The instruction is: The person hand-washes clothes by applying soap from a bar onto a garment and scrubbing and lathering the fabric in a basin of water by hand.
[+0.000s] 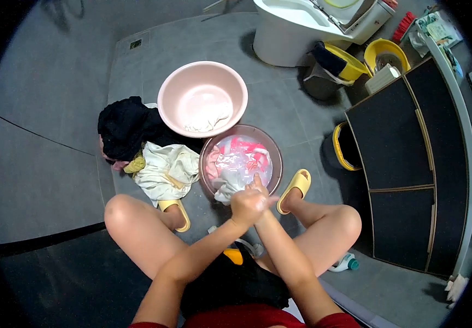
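My left hand (pixel 247 206) and my right hand (pixel 258 187) are pressed together over the near rim of a brownish-pink basin (pixel 277 164). Both are closed on a wet white cloth (pixel 229 187), which bunches out on the left side. My left hand partly covers the right one, so some of the grip is hidden. Suds show on the hands. Inside the basin, a pink-and-white cloth (pixel 247 152) lies in cloudy, foamy water.
A larger pale pink basin (pixel 173 90) holds a small white cloth (pixel 211 119). Black clothing (pixel 124 126) and a white garment (pixel 165 169) are piled left on the grey tile floor. Yellow-slippered feet flank the near basin. A toilet (pixel 285 33), bins and a dark cabinet (pixel 394 142) stand right.
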A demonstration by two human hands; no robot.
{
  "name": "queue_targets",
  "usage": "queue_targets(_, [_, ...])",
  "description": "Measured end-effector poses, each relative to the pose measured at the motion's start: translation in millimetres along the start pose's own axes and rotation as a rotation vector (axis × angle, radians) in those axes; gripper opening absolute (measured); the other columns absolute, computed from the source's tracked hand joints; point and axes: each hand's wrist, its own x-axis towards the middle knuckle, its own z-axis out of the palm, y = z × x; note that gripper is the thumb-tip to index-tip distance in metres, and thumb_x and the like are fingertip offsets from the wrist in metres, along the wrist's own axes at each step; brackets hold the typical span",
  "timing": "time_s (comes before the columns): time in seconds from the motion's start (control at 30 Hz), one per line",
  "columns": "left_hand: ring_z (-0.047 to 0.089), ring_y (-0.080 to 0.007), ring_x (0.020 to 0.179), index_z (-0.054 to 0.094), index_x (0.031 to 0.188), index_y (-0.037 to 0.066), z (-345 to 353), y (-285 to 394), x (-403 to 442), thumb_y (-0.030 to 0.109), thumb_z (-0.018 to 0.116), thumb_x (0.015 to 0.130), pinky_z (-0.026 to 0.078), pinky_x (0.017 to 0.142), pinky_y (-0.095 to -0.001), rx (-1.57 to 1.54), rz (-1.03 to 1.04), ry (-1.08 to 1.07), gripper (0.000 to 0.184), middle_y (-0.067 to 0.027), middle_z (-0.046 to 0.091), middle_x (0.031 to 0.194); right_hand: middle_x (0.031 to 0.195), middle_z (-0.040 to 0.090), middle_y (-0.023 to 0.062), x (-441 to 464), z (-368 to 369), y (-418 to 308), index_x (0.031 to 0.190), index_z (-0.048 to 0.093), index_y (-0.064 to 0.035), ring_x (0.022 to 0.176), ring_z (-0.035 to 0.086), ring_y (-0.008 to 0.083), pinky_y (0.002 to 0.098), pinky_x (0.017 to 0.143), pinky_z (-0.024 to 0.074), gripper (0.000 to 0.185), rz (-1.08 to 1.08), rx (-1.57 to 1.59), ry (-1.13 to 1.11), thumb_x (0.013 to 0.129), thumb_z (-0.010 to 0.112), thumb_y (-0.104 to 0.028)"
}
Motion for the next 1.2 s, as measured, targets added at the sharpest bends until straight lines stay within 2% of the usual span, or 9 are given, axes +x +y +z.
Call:
queue_targets(0.1, [0.049,-0.0254,0.042,0.05,0.05,0.011,6,-34,6,0.022,0.064,0.066,0.037,0.039,-0.035,0.042,-0.086,0.038,0.024,-0.0067,0.05,0.049,0.071,0.056,0.0034,-5,6,24,0.084,0.055,-0.0066,0.059,0.053,0.0164,0.0291,0.052,0.0437,0.031,-0.281,-0.073,0.346,0.086,0.046,-0.036])
queue_targets(0.2, [0.049,-0.0305,0.043,0.051,0.049,0.005,-2,-42,19,0.024,0.061,0.072,0.037,0.042,-0.0375,0.117,-0.259,0.047,0.031,-0.014,0.049,0.048,0.066,0.054,0.0029,-1,74,21,0.081,0.056,-0.0058,0.055,0.051,0.0138,0.0266,0.048,0.0411,0.031,-0.126,-0.476,0.794,0.084,0.051,-0.036])
queue_targets(0.4, [0.05,-0.0257,0.042,0.056,0.055,0.006,-10,-12,17,0.021,0.06,0.072,0.038,0.04,-0.0349,0.165,0.057,0.057,0.023,-0.0089,0.05,0.049,0.07,0.056,0.0031,-6,47,1,0.082,0.055,-0.0083,0.057,0.054,0.0143,0.0279,0.05,0.0437,0.031,-0.115,-0.502,0.636,0.083,0.053,-0.039])
queue_targets(0.63, [0.053,-0.0176,0.05,0.061,0.063,0.002,-8,-74,23,0.036,0.058,0.079,0.041,0.05,-0.0326,-0.387,-0.769,-0.215,0.038,-0.009,0.057,0.055,0.075,0.058,0.005,4,77,-4,0.087,0.052,-0.008,0.067,0.059,0.019,0.0329,0.061,0.0498,0.03,-0.002,-0.171,0.5,0.083,0.052,-0.038])
queue_targets(0.73, [0.052,-0.0104,0.062,0.062,0.075,0.002,-27,-63,31,0.03,0.06,0.079,0.042,0.056,-0.0248,-0.627,-0.758,-0.444,0.029,-0.002,0.059,0.07,0.081,0.056,0.0038,5,63,-16,0.102,0.05,-0.0057,0.071,0.058,0.0177,0.0289,0.065,0.0484,0.034,-0.271,-0.33,0.654,0.085,0.051,-0.034])
queue_targets(0.87, [0.05,-0.0095,0.066,0.06,0.077,0.005,-41,-75,33,0.026,0.062,0.078,0.041,0.059,-0.0244,-0.75,-0.765,-0.725,0.021,-0.0005,0.056,0.071,0.074,0.056,0.0041,1,37,-27,0.087,0.057,-0.0017,0.067,0.057,0.0166,0.0264,0.062,0.046,0.029,-0.301,-0.516,0.764,0.083,0.054,-0.031])
queue_targets(1.03, [0.047,-0.0085,0.064,0.055,0.075,0.004,-23,-73,26,0.017,0.061,0.078,0.04,0.059,-0.0223,-0.61,-0.56,-0.173,0.015,0.0,0.053,0.071,0.079,0.059,0.0066,4,41,-14,0.091,0.058,0.0015,0.069,0.058,0.0166,0.0281,0.062,0.0465,0.031,-0.18,-0.611,0.739,0.083,0.055,-0.028])
queue_targets(1.13, [0.05,-0.0106,0.068,0.056,0.073,0.005,-18,-43,25,0.016,0.065,0.074,0.042,0.064,-0.0245,-0.636,-0.721,-0.133,0.015,-0.0003,0.055,0.072,0.072,0.058,0.004,-1,27,-6,0.085,0.058,-0.0025,0.063,0.057,0.0154,0.029,0.056,0.0461,0.026,-0.162,-0.598,0.741,0.082,0.055,-0.028])
queue_targets(1.2, [0.056,-0.0151,0.063,0.058,0.071,0.005,6,-34,3,0.016,0.07,0.067,0.045,0.061,-0.0269,-0.434,-0.433,-0.124,0.016,-0.0044,0.059,0.069,0.067,0.056,0.0023,-2,-2,-5,0.081,0.058,-0.0055,0.06,0.055,0.0143,0.0294,0.052,0.0456,0.024,-0.14,-0.545,0.734,0.083,0.055,-0.03])
